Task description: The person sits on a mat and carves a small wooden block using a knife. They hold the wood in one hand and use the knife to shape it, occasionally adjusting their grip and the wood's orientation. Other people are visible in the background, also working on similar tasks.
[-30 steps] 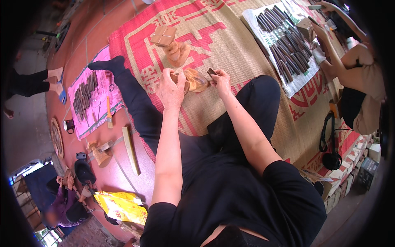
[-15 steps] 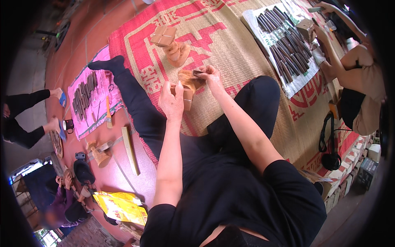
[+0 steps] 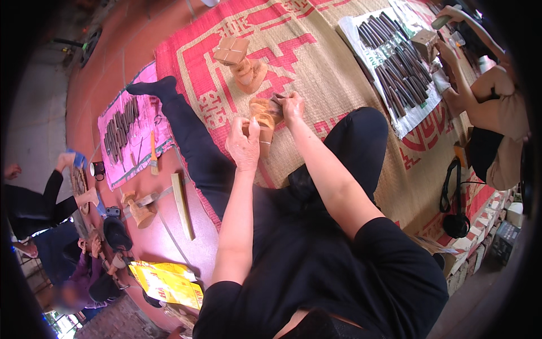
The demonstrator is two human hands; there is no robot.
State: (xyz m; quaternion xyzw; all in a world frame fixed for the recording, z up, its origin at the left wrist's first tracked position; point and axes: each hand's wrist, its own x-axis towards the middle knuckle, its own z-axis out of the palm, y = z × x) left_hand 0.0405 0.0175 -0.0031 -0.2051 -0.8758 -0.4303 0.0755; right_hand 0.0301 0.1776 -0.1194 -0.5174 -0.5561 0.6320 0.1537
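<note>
Red-patterned woven floor mat (image 3: 316,73) underlies my work: my left hand (image 3: 244,144) now clasps the pale carved wooden figure (image 3: 262,121), right hand (image 3: 291,104) pinching a small tool against it.

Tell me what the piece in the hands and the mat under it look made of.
Carved piece, held by the left hand and touched by the right hand: pale tan and matt, probably bare unfinished wood. Mat: looks like woven straw or reed, with fine ribbed texture, beige with red dyed patterns.
</note>
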